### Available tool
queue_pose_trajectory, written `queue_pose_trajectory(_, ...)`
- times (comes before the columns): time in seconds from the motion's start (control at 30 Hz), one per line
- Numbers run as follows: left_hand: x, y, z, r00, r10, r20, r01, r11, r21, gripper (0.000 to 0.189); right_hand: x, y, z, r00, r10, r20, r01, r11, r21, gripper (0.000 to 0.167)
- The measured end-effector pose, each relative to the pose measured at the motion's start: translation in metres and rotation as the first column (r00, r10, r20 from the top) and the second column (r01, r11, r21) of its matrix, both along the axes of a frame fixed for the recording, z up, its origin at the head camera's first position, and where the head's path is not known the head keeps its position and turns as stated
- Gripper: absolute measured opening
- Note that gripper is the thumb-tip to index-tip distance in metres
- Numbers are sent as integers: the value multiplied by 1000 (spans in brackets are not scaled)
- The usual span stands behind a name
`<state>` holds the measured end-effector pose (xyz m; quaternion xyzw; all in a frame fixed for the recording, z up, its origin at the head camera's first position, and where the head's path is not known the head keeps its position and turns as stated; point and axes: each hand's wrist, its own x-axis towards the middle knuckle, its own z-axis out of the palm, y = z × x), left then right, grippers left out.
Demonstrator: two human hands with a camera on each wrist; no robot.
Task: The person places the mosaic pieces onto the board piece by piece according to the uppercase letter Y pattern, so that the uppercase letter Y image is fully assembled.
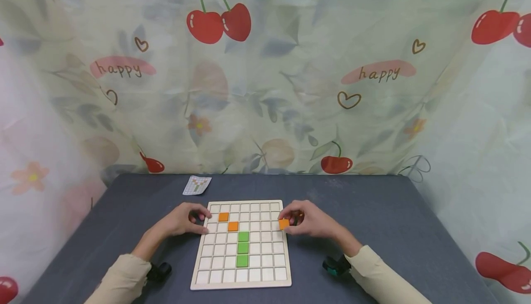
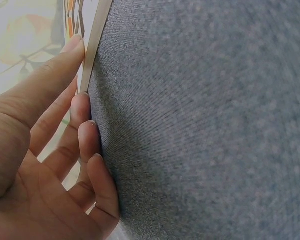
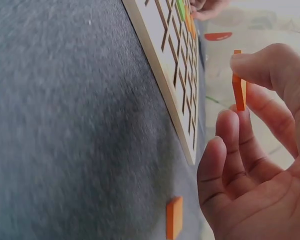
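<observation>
A wooden grid board [image 1: 240, 286] with white squares lies on the dark table. Three green tiles [image 1: 243, 248] stand in a column on it, and two orange tiles [image 1: 223, 217] sit diagonally up and left of them. My left hand [image 1: 186, 219] rests at the board's left edge, thumb and fingertips touching the rim [image 2: 92, 55]. Between thumb and fingers, my right hand [image 1: 309, 220] pinches an orange square tile [image 3: 239, 92], held above the board's right edge. Another orange tile [image 3: 174, 219] lies on the table near the board's corner in the right wrist view.
Behind the board, a small card [image 1: 197, 185] printed with a coloured grid pattern lies on the table [image 1: 352, 193]. A patterned curtain [image 1: 265, 87] with cherries hangs behind and at both sides. Each wrist wears a black device [image 1: 337, 265].
</observation>
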<state>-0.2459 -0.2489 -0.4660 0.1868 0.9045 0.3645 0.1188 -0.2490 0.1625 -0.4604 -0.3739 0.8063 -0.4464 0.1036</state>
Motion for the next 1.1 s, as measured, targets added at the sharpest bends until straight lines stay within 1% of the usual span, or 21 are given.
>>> queue_pose_trajectory(0.17,0,-1,-1,1000,-4,-4,4,1000,0,35,0,-9,-4,1000,8,10,-8,1000,-14,26)
queue_pose_trajectory(0.33,-1,-2,-2,1000,-12,-5,12,1000,8,35,0,-18,-7,1000,-4,24,5,1000,-8,26)
queue_pose_trajectory(0.63,-1,-2,-1,1000,-24,-13,25,1000,14,35,-3,-34,-6,1000,0,30,0,1000,7,25)
queue_pose_trajectory(0.9,-1,-1,0,1000,-23,-11,23,1000,17,34,-9,-48,-10,998,59,2,-59,998,-16,24)
queue_pose_trajectory(1.1,-1,-2,-1,1000,-28,-12,28,999,18,34,-11,-60,-13,999,26,24,-26,1000,1,24)
